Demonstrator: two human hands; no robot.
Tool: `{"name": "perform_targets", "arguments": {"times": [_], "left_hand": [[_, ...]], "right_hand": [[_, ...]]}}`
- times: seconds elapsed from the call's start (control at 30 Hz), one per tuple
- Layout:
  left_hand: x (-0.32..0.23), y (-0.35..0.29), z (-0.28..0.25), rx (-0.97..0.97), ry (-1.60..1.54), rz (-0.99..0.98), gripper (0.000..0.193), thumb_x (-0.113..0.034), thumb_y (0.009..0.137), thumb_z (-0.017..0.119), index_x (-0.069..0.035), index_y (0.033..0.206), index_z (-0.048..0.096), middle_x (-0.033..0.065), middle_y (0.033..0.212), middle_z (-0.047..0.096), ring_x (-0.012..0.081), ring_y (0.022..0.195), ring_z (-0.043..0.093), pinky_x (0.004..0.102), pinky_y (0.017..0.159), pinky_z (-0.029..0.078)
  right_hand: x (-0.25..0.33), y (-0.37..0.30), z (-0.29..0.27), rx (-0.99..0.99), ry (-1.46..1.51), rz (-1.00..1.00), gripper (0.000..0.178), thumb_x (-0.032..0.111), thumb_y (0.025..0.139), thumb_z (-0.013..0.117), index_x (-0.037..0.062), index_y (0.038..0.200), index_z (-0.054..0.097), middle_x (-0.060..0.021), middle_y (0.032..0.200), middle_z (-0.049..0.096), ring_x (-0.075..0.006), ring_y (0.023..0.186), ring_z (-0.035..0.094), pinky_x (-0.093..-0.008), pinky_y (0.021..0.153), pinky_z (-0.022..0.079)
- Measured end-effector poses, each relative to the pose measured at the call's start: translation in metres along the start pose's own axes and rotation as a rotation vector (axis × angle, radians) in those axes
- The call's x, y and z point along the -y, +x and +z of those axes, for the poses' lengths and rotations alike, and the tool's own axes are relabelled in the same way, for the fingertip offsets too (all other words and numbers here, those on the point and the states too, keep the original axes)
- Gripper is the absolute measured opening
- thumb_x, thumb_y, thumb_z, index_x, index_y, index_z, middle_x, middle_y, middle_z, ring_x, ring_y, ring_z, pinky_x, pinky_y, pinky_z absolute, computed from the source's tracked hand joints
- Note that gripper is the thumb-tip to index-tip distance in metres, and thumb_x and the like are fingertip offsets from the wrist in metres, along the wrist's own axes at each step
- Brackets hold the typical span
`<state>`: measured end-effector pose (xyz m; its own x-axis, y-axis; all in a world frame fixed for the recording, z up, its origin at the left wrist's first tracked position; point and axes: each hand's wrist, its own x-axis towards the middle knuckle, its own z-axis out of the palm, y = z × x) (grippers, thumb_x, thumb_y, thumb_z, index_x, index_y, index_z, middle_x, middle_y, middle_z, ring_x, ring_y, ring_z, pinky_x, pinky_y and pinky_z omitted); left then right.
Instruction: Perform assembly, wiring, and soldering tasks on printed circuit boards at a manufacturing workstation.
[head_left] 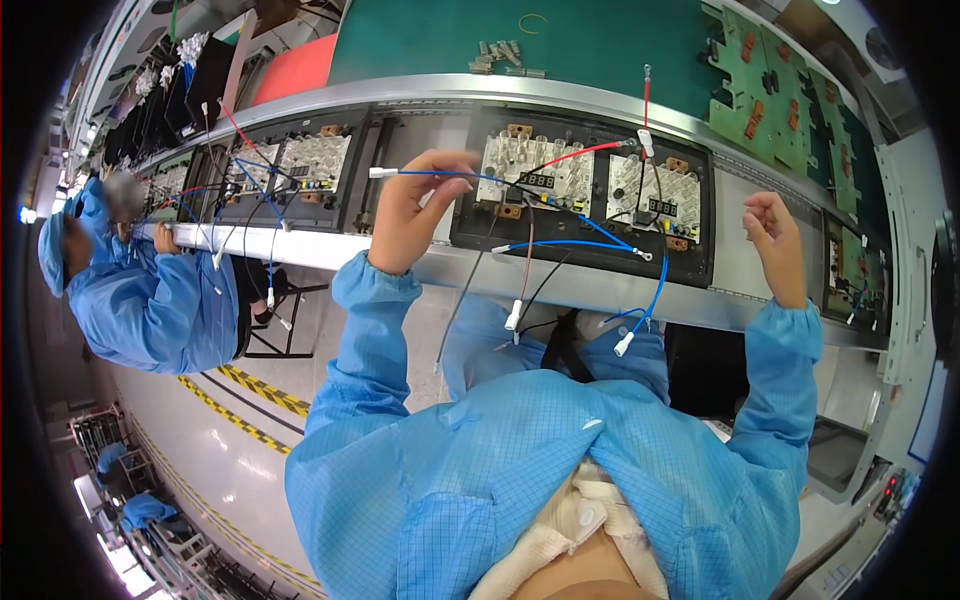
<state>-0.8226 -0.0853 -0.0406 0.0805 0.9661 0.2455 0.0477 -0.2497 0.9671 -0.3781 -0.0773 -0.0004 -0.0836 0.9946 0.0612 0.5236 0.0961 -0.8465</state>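
My left hand (422, 210) is raised at the left edge of a black fixture tray (480, 232). Its thumb and fingers close round a blue wire (415, 174), whose white connector sticks out to the left; the fingertips are slightly blurred. Two circuit boards lie in the tray, a left board (570, 185) and a right board (683, 190), each with a small digit display. Red, blue, brown and black wires run from them, and some hang over the front edge with white connectors (514, 316). Right of the tray, my right hand (775, 240) hovers with fingers loosely curled and apart, holding nothing visible.
A metal rail (430, 262) edges the line in front of me. Another loaded tray (300, 200) stands to the left, where a person in blue (150, 300) sits. Green boards (760, 100) and small clear parts (505, 52) lie on the green mat (420, 40) behind.
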Motion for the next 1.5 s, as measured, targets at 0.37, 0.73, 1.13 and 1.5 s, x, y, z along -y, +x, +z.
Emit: {"name": "perform_targets", "arguments": {"times": [0.37,0.73,1.13,1.5], "left_hand": [[-0.067,0.044,0.046,0.391,0.632,0.47,0.013,-0.008,0.085,0.062,-0.005,0.096,0.068,0.0118,0.087,0.068,0.0283,0.077,0.064,0.0348,0.069,0.051],[-0.058,0.062,0.074,0.505,0.501,0.343,0.013,-0.017,0.078,0.066,-0.007,0.087,0.069,0.0121,0.073,0.066,0.0326,0.065,0.062,0.0384,0.06,0.049],[-0.05,0.053,0.047,0.503,0.416,0.109,0.022,-0.001,0.08,0.058,-0.005,0.101,0.063,0.0137,0.086,0.065,0.0302,0.079,0.062,0.0373,0.069,0.049],[-0.033,0.047,0.061,0.365,0.37,0.186,0.019,-0.012,0.083,0.07,-0.001,0.098,0.064,0.0095,0.084,0.068,0.0174,0.073,0.065,0.0293,0.063,0.051]], "right_hand": [[0.121,-0.005,0.088,0.291,-0.402,-0.869,0.023,0.01,0.073,0.073,0.0056,0.094,0.065,-0.0073,0.078,0.063,-0.0245,0.068,0.061,-0.0337,0.059,0.049],[0.156,0.006,0.109,0.158,-0.919,-1.27,0.011,0.012,0.07,0.064,0.0094,0.079,0.059,-0.0012,0.067,0.051,-0.0129,0.061,0.057,-0.0261,0.049,0.044],[0.196,0.061,0.112,0.269,-1.241,-1.467,0.007,0.018,0.069,0.063,0.018,0.069,0.057,0.0048,0.061,0.051,-0.0113,0.072,0.052,-0.0254,0.073,0.037],[0.184,0.074,0.125,0.283,-1.204,-1.301,0.004,0.018,0.076,0.065,0.0178,0.078,0.061,0.0047,0.073,0.057,-0.0103,0.076,0.056,-0.0258,0.077,0.039]]}}
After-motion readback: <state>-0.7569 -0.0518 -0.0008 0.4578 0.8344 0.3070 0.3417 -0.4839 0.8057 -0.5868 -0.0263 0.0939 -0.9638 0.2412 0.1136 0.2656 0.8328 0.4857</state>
